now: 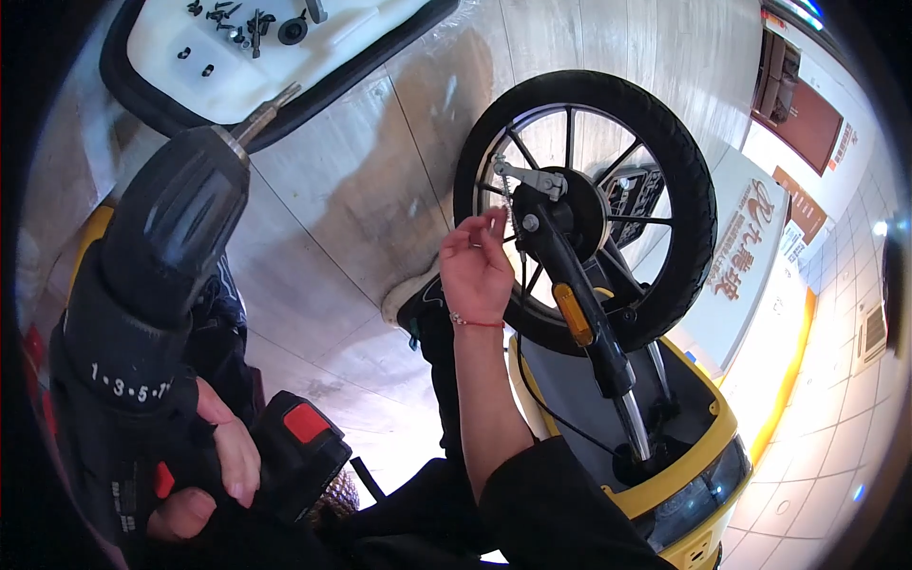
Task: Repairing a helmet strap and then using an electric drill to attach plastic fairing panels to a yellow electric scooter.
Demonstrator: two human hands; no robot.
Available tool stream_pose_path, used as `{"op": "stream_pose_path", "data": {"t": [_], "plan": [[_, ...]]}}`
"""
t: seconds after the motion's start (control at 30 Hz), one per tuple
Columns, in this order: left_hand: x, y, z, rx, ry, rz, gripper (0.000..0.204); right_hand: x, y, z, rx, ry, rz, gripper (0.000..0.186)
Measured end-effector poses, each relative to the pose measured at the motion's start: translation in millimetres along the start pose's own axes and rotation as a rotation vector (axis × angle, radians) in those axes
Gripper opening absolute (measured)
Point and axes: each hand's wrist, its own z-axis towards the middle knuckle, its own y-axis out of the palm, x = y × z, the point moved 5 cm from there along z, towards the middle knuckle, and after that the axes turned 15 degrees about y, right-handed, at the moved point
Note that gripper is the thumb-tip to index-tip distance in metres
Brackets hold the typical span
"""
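My left hand grips a black cordless drill with red buttons, its bit pointing up toward a white tray. My right hand reaches to the front wheel of a yellow scooter. Its fingers pinch something small at the thin cable below the silver brake lever arm, next to the hub. A red string circles that wrist. What sits between the fingertips is too small to tell.
A white tray in a black rim holds several dark screws and small parts at the top left. The scooter stands on a pale wood-pattern floor. My shoe rests beside the tyre. A signboard and tiled floor lie to the right.
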Motion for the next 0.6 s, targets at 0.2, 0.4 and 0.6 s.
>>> {"op": "stream_pose_path", "data": {"t": [0.2, 0.4, 0.6], "plan": [[-3.4, 13.1, 1.9, 0.289, 0.107, 0.208, 0.06, -12.7, -7.9, 4.4, 0.39, -0.116, -0.284, 0.018], [-4.3, 5.4, -8.3, 0.195, 0.07, 0.209, 0.06, -19.4, -7.6, 15.5, 0.424, -0.201, -0.23, 0.026], [-1.7, 0.8, -6.1, 0.077, 0.009, 0.016, 0.059, -10.9, -1.3, 19.3, 0.033, -0.085, -0.073, 0.023]]}}
